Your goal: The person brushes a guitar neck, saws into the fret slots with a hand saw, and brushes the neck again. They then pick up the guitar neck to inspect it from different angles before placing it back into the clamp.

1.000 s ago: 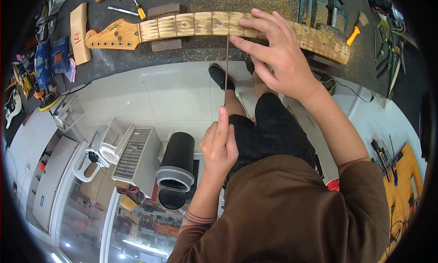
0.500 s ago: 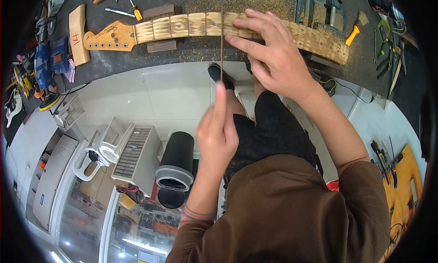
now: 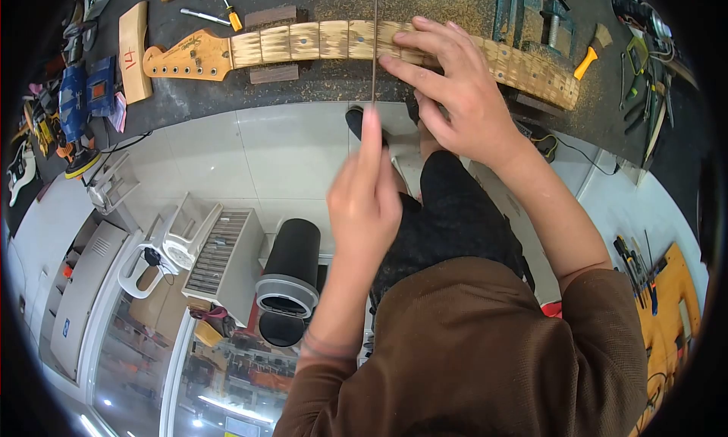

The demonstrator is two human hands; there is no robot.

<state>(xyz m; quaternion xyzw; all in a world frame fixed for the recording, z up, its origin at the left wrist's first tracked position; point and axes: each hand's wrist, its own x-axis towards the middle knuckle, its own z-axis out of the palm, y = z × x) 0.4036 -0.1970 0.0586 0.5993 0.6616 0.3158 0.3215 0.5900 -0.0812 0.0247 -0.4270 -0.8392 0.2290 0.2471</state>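
Observation:
A guitar neck (image 3: 318, 40) with a wooden headstock (image 3: 199, 56) lies across the bench, its fingerboard marked with light and dark patches. My left hand (image 3: 360, 190) is closed, its index finger stretched forward along a long, thin, file-like tool (image 3: 375, 27). The tool crosses the fingerboard near its middle; its handle end is hidden in my hand. Just right of the tool, my right hand (image 3: 462, 84) rests on the neck with fingers spread and stretched to the left. Its thumb sits lower, near the neck's close edge.
Sawdust covers the bench (image 3: 326, 92). A wood block (image 3: 134, 54) stands beside the headstock, with a yellow-handled screwdriver (image 3: 232, 17) behind. To the right are a metal vise (image 3: 531, 16), a brush (image 3: 591, 54) and hand tools. Below stands a black bin (image 3: 292, 255).
My left hand has pushed forward and slightly right, carrying the thin tool farther across the neck. My right hand stays on the fingerboard. The view has shifted slightly.

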